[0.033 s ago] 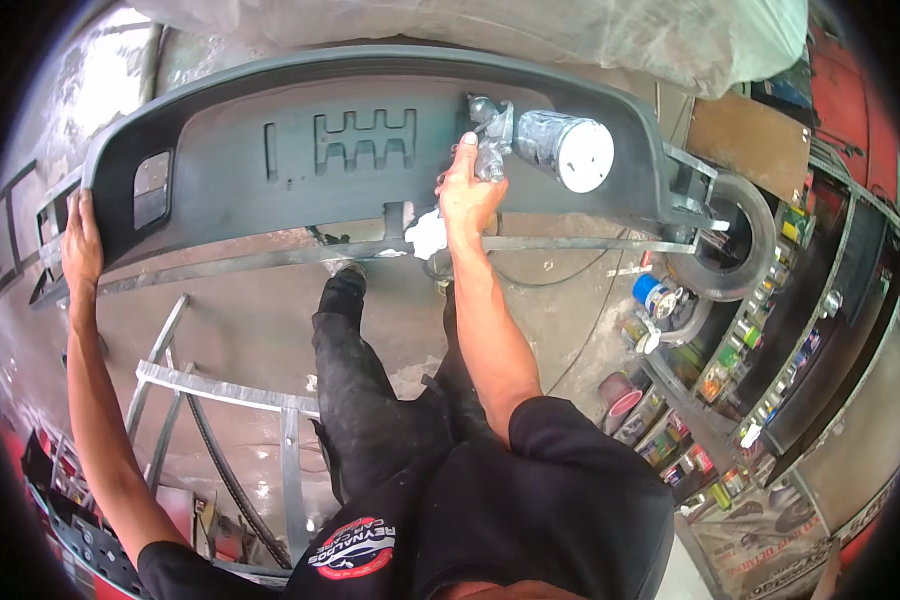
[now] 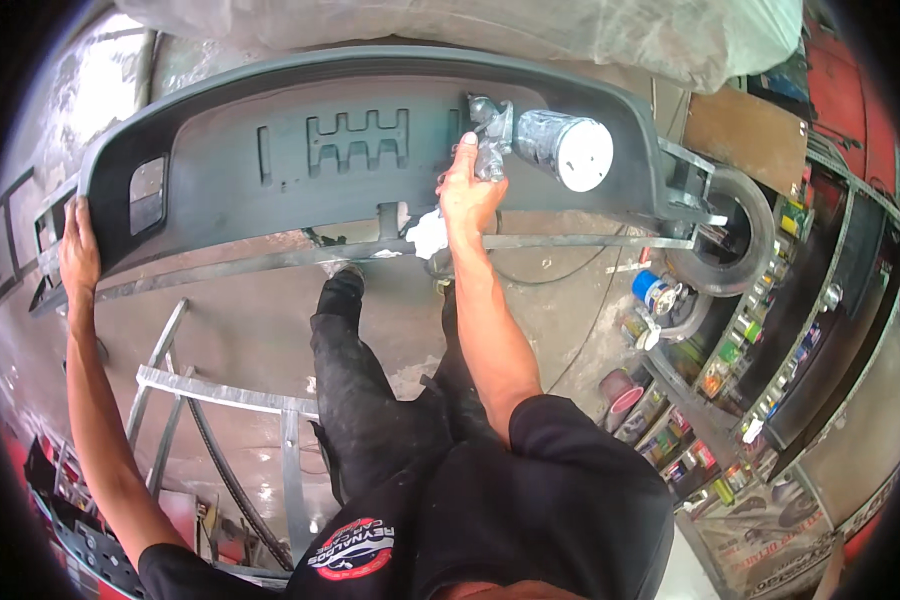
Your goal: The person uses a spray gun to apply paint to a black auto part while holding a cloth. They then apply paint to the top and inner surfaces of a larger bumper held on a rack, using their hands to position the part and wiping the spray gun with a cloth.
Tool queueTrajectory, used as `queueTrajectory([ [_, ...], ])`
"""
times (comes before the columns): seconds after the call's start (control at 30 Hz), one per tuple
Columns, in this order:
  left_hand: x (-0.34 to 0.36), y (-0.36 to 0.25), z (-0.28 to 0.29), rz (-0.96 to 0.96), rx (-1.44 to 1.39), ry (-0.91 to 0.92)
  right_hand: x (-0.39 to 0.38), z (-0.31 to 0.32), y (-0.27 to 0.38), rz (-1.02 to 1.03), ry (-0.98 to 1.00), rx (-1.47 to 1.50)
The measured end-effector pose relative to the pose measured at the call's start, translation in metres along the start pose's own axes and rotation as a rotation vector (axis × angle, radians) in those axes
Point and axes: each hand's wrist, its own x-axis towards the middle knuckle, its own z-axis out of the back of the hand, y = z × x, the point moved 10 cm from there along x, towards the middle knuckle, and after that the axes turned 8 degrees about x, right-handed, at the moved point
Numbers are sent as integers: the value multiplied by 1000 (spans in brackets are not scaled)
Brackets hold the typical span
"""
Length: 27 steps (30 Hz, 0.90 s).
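A long dark-grey car bumper (image 2: 220,215), hollow side up, lies across a metal stand (image 2: 590,241). My left hand (image 2: 79,245) rests with straight fingers along its left end, beside a square opening. My right hand (image 2: 467,195) is closed round a silver spray gun (image 2: 491,135), thumb on top, over the right half of the bumper. To the gun's right sticks out its cylindrical paint cup (image 2: 560,148), grey-smeared with a pale round end. The trigger fingers are mostly hidden. A crumpled white wad (image 2: 429,235) is at the bumper's near edge beside my right wrist.
Past the bumper spreads clear plastic sheeting (image 2: 530,35). A tire (image 2: 758,235), a blue-and-white can (image 2: 655,291) and shelves of small containers (image 2: 735,350) stand at right. A second metal stand (image 2: 225,388) is near my legs; a dark hose (image 2: 232,485) hangs by it.
The bumper appears very slightly farther left relative to the spray gun, and the view has shifted a little. Both hands keep their hold and pose.
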Motion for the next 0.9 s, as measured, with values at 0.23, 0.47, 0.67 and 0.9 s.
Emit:
queueTrajectory([
  [0.23, 4, 19, -8, -14, -52, 6, 28, 59, -4, 57, -97, -149],
  [0.47, 3, 18, -9, 78, -65, 30, 19, 114, 2, -83, -150, -180],
  [0.67, 4, 25, -12, 118, -127, 31, -12, 154, -14, -91, -159, -258],
  [0.9, 5, 25, -10, 33, -30, 22, -29, 171, -1, -54, -214, -357],
])
